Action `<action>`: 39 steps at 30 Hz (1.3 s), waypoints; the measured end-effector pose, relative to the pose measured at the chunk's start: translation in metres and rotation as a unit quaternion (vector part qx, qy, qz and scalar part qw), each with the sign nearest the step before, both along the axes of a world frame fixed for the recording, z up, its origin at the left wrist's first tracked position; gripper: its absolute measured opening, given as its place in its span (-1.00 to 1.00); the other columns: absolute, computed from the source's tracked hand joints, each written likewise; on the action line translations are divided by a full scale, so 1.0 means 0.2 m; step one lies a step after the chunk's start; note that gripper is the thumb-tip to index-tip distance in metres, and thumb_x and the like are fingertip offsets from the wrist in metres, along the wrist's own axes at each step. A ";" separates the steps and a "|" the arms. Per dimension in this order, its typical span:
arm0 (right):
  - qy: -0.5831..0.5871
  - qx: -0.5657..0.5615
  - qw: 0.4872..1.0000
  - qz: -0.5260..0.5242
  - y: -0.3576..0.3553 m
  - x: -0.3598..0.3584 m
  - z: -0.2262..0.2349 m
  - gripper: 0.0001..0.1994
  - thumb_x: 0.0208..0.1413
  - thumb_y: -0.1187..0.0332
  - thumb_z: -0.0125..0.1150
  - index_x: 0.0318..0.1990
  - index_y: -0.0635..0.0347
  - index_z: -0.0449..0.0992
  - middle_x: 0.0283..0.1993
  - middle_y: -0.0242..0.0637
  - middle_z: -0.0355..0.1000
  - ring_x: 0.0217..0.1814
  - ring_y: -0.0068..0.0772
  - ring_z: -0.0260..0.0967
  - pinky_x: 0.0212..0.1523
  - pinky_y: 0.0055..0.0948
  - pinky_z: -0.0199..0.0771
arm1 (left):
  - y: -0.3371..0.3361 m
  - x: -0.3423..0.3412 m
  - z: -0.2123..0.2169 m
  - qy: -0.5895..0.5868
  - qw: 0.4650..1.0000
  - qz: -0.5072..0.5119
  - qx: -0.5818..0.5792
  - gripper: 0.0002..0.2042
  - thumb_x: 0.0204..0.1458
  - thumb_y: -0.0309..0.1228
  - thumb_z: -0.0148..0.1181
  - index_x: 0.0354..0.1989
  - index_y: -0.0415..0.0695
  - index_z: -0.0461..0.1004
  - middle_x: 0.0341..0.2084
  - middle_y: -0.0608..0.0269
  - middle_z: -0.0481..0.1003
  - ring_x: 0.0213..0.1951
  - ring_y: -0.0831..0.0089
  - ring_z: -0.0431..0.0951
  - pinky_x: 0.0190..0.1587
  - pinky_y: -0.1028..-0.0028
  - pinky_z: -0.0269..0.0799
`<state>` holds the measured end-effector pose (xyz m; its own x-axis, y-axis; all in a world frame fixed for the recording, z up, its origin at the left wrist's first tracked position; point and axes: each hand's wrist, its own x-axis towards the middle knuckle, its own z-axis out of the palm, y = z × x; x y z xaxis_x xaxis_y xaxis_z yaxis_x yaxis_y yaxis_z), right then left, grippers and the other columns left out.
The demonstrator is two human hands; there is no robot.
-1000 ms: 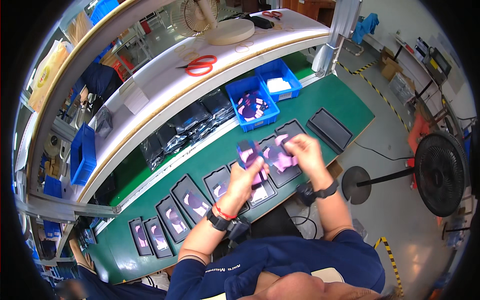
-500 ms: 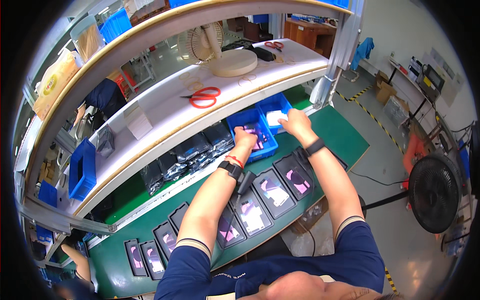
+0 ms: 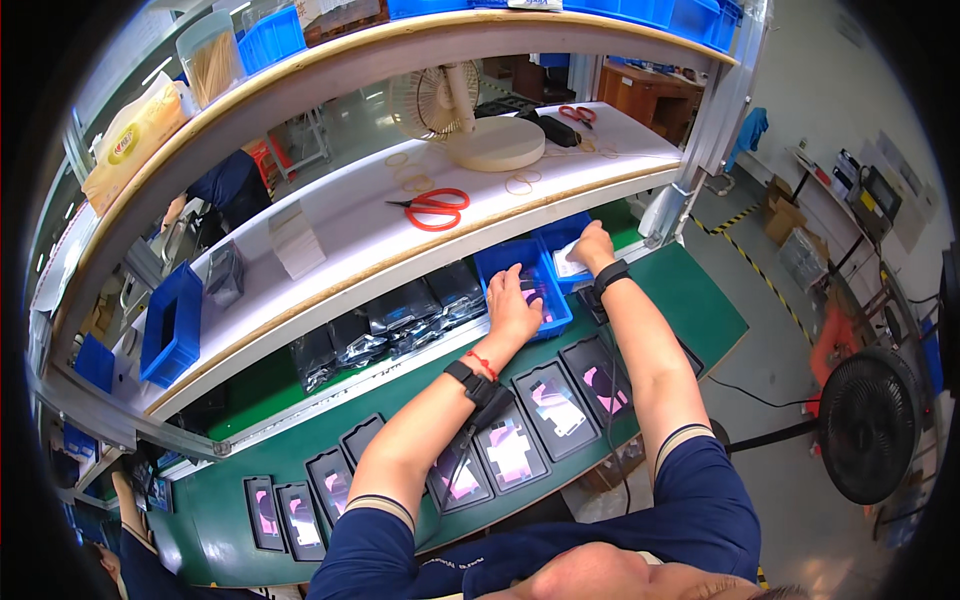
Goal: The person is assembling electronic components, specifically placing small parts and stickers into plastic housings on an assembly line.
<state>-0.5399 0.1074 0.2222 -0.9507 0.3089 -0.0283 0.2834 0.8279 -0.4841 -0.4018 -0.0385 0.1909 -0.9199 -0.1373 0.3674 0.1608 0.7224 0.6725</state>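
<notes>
My left hand (image 3: pixel 513 305) is over the rim of a blue bin (image 3: pixel 553 329), its fingers apart and bent down toward pink-purple film pieces (image 3: pixel 537 303) inside. My right hand (image 3: pixel 592 248) reaches into a second blue bin (image 3: pixel 562 230) just to the right. Its fingers are curled beside a white piece (image 3: pixel 568 262); whether they grip it is hidden. Below my hands, a row of shallow black trays (image 3: pixel 557 407) lies on the green table (image 3: pixel 690 300), each with pink and whitish film pieces in it. My left forearm covers part of the row.
Dark, shiny packets (image 3: pixel 400 308) lie left of the bins under the white shelf (image 3: pixel 350 225). Red-handled scissors (image 3: pixel 436 208) and a cream fan (image 3: pixel 495 143) are on that shelf. A black fan (image 3: pixel 868 425) stands at right. Another person's arm (image 3: pixel 130 505) shows at lower left.
The view has shifted, so the bench appears a little lower and further right. My left hand's fingers have spread from a curled grasp. My right hand has moved further into its bin.
</notes>
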 end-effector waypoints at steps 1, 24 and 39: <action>-0.002 0.001 1.000 -0.002 0.04 -0.01 0.00 -0.40 -0.46 0.38 0.51 -0.15 0.25 0.36 -0.07 -0.03 0.41 0.02 -0.12 0.36 0.00 -0.32 0.40 | -0.01 0.03 0.02 -0.002 1.000 -0.002 0.001 -0.37 -0.25 -0.45 0.27 0.09 -0.19 0.19 0.01 -0.09 0.21 0.04 0.03 0.25 0.12 0.26 0.16; -0.100 -0.562 0.702 0.426 -0.79 1.50 -0.02 -0.69 -0.11 0.63 0.23 -0.13 0.39 0.45 -0.31 -0.24 0.49 -0.33 -0.61 0.42 -0.29 -0.64 0.46 | -0.71 1.40 0.04 -0.112 0.689 -0.078 0.712 -0.67 0.06 -0.49 0.06 0.03 -0.22 0.26 -0.12 0.14 0.41 -0.13 0.30 0.47 -0.19 0.29 0.52; -0.238 -0.400 0.729 0.503 -1.69 1.99 -0.05 -0.91 -0.05 0.48 0.21 -0.46 0.33 0.46 -0.65 -0.32 0.38 -0.74 -0.64 0.22 -0.78 -0.62 0.16 | -1.37 2.43 -0.16 0.173 0.647 0.155 0.726 -0.64 0.11 -0.51 -0.10 0.10 -0.24 0.15 -0.07 0.02 0.37 -0.08 0.12 0.45 -0.20 0.15 0.53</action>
<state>-0.1423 -0.2314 0.2119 -0.5092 -0.8327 -0.2175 0.0216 0.2402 -0.9705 0.0838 -0.3134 0.1595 -0.6633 -0.7265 -0.1796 0.4811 -0.5978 0.6412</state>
